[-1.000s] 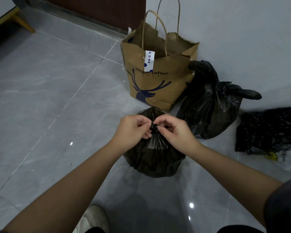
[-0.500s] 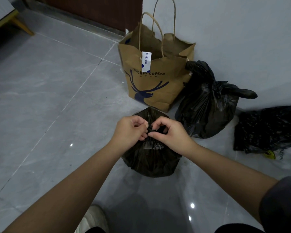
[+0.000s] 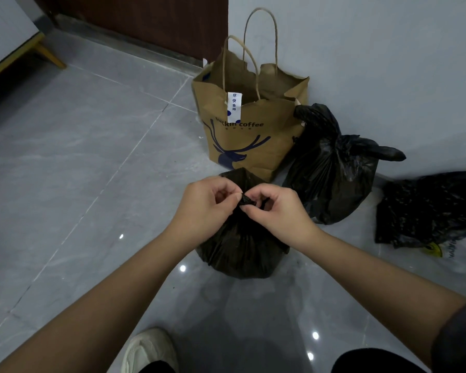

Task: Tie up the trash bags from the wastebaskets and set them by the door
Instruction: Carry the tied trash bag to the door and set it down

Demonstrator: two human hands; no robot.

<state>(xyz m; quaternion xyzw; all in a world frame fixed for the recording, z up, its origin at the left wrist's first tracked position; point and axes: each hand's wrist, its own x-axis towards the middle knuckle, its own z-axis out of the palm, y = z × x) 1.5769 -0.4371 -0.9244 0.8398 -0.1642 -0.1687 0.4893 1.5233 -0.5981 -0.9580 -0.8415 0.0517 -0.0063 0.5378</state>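
Grey tile floor [image 3: 78, 162] near the door: small black plastic trash bag [image 3: 242, 249] sits straight below both hands. Left hand [image 3: 207, 203] and right hand [image 3: 277, 208] pinch its gathered neck [image 3: 246, 199], equally close, so the knot pulls sideways.

The scene is dimly and evenly lit, with a cool grey cast. Small white glints of overhead light are mirrored in the glossy floor tiles [image 3: 73, 162], near the lower middle and beside the left forearm. A soft shadow is thrown on the floor below the nearest black bag [image 3: 242, 249]. Detail in the black plastic is largely lost to darkness. Tile seams are bowed by wide-angle distortion toward the edges. Focus is reasonably sharp; slight softness is seen on the forearms at the bottom corners.
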